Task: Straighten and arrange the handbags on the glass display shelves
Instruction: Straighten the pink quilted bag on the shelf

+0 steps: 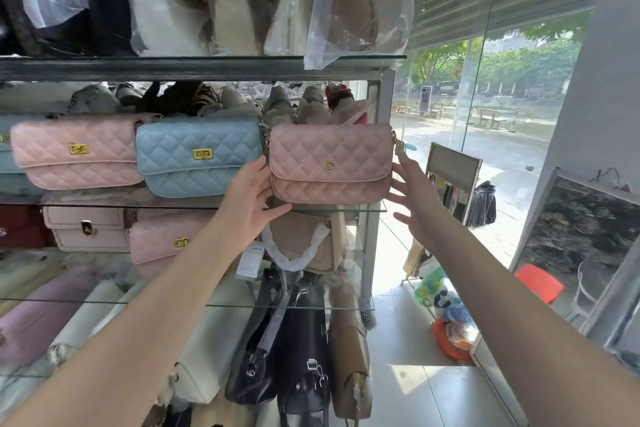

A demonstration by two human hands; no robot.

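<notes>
gold letter "D" on the pink quilted handbag, white hang tag print too small to read

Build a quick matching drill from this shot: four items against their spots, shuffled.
Items
1. D-logo pink bag
2. blue bag
3. tan bag
4. red stool

Spots
a. on the floor, far right
b. one level below the D-logo pink bag
c. right end of the glass shelf
d. just left of the D-logo pink bag

Pairs: 1-c, 2-d, 3-b, 4-a
</notes>
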